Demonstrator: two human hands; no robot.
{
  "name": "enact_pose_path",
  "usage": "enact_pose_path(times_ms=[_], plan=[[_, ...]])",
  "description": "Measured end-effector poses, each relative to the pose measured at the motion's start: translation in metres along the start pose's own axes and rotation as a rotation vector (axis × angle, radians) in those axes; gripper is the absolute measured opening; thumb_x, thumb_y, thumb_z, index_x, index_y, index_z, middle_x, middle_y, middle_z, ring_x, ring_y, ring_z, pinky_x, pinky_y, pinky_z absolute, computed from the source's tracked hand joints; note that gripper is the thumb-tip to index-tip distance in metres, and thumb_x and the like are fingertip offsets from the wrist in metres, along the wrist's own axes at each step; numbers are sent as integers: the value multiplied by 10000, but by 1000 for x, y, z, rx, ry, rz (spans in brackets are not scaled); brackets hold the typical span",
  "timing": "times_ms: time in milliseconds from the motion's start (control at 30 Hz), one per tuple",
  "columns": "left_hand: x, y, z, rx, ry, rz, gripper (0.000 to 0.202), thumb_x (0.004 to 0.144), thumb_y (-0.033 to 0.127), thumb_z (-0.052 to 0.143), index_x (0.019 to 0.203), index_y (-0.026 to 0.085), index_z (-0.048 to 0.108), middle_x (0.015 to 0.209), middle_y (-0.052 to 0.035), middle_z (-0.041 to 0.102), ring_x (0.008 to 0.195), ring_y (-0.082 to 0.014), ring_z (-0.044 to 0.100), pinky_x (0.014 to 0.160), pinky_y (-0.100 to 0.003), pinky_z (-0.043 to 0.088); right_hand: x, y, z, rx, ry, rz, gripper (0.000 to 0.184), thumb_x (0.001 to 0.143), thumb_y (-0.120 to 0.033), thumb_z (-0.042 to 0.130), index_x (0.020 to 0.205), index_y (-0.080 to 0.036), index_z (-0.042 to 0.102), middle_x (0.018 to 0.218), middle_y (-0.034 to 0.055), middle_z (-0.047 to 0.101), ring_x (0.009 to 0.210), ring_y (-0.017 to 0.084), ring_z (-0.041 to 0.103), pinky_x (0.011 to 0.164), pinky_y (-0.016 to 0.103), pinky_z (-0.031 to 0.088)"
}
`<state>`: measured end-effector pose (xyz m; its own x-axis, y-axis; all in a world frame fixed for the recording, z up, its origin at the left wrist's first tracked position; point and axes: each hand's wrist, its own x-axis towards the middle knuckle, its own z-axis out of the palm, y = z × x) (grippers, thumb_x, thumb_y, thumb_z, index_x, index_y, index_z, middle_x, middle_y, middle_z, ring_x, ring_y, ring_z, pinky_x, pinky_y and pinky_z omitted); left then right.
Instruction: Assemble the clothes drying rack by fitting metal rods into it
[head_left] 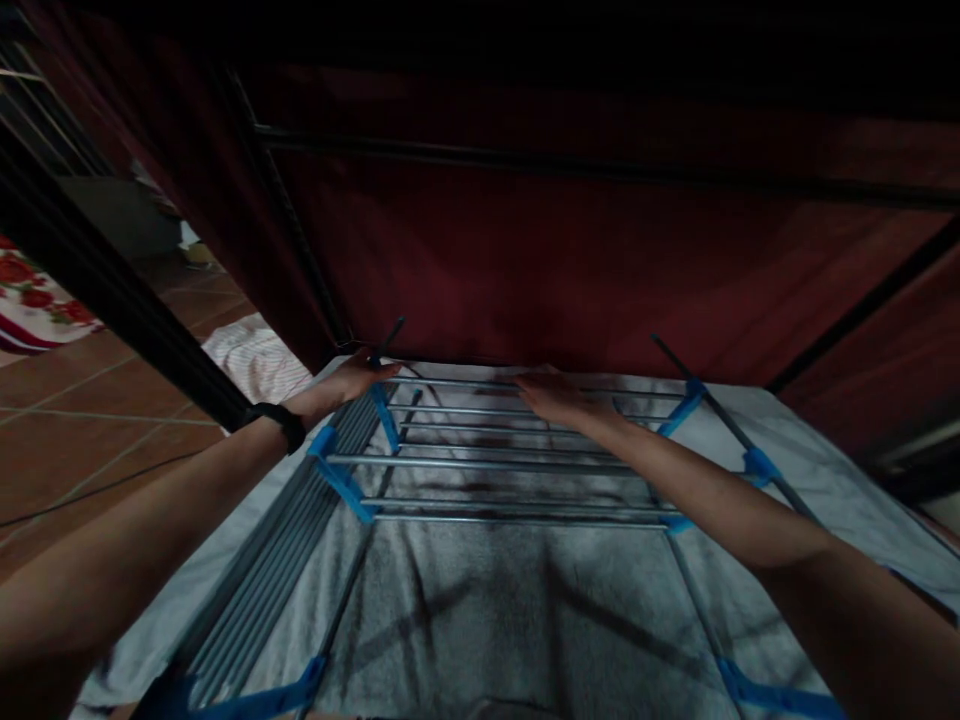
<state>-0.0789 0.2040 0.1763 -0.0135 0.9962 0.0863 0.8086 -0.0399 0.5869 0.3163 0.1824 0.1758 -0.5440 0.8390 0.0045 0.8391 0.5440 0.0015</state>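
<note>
The left hand [358, 377] meets the far-left blue plastic bracket [385, 417] and the right hand [555, 397] the far metal rod [457, 383] of a grey tubular rack [480, 464] on soft grey cloth [495, 610], apparently steadying it; whether either is clamped cannot be told.

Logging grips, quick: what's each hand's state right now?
Left hand: at the far left corner of the metal rack; grip cannot be told.
Right hand: over the rack's far bar; grip cannot be told.
</note>
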Motion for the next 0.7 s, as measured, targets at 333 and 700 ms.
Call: enact_pose_path(times_ms=[333,700], plan=[[6,60,31,408,-429,559,564,1027,574,357,1258,178,686,1191,-126,759,1050,-251,702,927,-315,520,-30,26,-6,9,3,31,363,1074,-276,448,1348,-177,664,1395,148,696,1285,267,645,1078,373,466],[11,54,32,257,-428,567,600,1030,601,305,1220,166,673,1163,-113,747,1036,-234,686,952,-302,520,-120,178,-18,490,892,569,349,982,-485,492,1028,-213,705,1143,131,716,1199,299,618,1121,502,459]])
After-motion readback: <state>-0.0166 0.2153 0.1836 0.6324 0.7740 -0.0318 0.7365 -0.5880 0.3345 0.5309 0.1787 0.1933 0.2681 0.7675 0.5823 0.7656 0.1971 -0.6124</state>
